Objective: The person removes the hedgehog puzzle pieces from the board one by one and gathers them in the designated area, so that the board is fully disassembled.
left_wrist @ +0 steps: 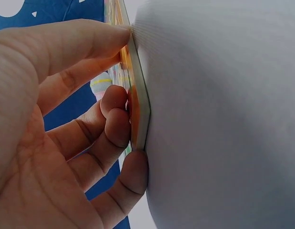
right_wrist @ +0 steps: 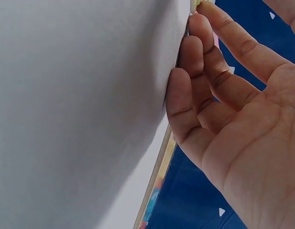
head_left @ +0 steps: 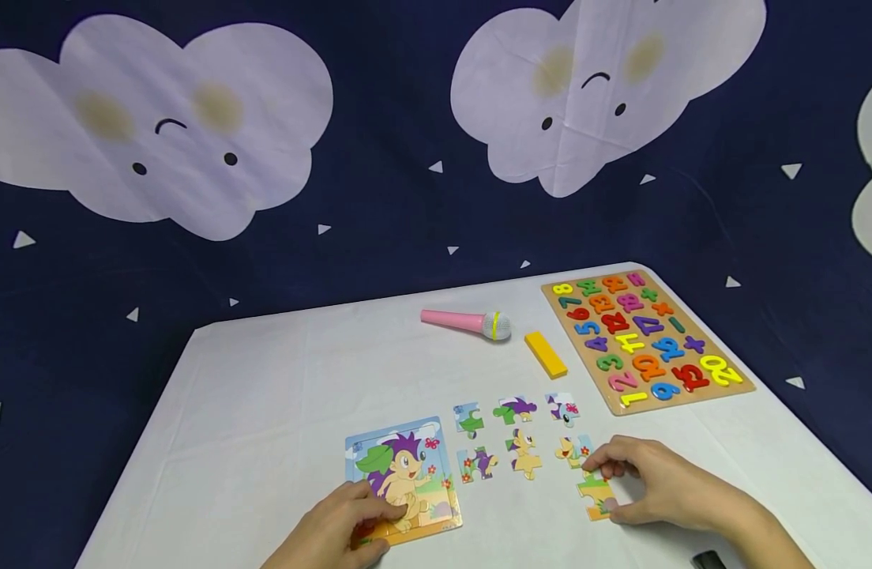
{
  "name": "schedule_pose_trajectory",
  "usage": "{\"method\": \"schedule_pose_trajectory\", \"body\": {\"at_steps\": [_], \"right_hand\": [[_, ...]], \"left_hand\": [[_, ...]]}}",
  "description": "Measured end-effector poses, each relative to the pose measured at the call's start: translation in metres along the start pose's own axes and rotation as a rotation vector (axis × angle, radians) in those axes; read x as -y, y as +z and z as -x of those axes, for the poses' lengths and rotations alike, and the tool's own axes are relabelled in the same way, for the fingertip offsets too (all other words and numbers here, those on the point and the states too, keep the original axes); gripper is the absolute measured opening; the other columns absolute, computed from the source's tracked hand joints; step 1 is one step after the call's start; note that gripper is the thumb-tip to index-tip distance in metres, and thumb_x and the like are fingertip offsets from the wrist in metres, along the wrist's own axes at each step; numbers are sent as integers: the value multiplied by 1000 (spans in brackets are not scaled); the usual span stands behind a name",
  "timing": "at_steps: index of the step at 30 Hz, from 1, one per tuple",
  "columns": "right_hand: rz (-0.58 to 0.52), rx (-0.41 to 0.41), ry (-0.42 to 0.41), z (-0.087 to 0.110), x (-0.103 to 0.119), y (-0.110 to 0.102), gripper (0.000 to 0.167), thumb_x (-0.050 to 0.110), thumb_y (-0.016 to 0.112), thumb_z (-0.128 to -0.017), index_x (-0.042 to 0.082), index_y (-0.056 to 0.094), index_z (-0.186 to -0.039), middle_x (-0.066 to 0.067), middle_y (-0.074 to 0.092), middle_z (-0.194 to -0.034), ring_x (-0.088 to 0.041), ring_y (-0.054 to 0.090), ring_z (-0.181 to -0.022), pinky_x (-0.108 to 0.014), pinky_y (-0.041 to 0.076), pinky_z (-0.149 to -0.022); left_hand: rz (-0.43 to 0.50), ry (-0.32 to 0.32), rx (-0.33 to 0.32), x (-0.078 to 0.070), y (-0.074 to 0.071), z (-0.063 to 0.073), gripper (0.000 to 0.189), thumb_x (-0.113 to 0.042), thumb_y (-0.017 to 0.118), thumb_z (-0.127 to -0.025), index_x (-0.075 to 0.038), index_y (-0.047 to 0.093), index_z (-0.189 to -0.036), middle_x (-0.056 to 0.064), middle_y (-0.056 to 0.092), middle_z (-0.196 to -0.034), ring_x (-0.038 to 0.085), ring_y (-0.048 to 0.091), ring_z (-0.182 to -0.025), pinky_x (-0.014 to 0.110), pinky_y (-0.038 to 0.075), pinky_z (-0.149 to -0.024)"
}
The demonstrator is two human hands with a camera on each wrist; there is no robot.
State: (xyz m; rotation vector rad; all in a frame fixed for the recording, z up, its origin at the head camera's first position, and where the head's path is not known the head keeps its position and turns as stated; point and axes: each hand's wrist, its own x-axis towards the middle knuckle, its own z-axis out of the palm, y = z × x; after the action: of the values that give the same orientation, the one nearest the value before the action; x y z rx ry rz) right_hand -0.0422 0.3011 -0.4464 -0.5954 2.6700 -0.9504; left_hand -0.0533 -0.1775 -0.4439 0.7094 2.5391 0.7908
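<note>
A square hedgehog jigsaw board (head_left: 443,474) lies on the table, its picture facing up. My left hand (head_left: 343,521) grips its near left corner; in the left wrist view the thumb and curled fingers touch the board's edge (left_wrist: 141,105) and face. To the right, my right hand (head_left: 656,482) pinches a puzzle piece (head_left: 599,494) with orange ground, index finger at the top and thumb at the bottom, low over or on the table. That piece touches or nearly touches a hedgehog-face piece (head_left: 565,450). In the right wrist view the fingers hide most of the piece.
Several loose pieces, including a body piece (head_left: 525,454) and a purple-spine piece (head_left: 516,409), lie between the hands. Farther back are a pink toy microphone (head_left: 457,320), a yellow block (head_left: 546,355) and a wooden number board (head_left: 585,359). A black object (head_left: 708,560) lies at the near right.
</note>
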Motion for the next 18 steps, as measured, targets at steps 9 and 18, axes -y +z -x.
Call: {"method": "schedule_pose_trajectory", "body": {"at_steps": [9, 18], "right_hand": [[-5, 19, 45, -1, 5, -7, 49, 39, 95, -78, 21, 74, -119, 13, 62, -96, 2, 52, -88, -21, 50, -76], [71, -26, 11, -18, 29, -17, 40, 43, 91, -84, 22, 75, -114, 13, 63, -90, -1, 53, -84, -23, 50, -72]], "left_hand": [[-56, 10, -3, -2, 1, 2, 37, -33, 84, -90, -29, 81, -127, -16, 48, -84, -1, 43, -79, 20, 40, -66], [-128, 58, -48, -3, 3, 3, 34, -34, 84, -91, -28, 82, -124, -18, 49, -85, -3, 42, -76, 18, 39, -64]]}}
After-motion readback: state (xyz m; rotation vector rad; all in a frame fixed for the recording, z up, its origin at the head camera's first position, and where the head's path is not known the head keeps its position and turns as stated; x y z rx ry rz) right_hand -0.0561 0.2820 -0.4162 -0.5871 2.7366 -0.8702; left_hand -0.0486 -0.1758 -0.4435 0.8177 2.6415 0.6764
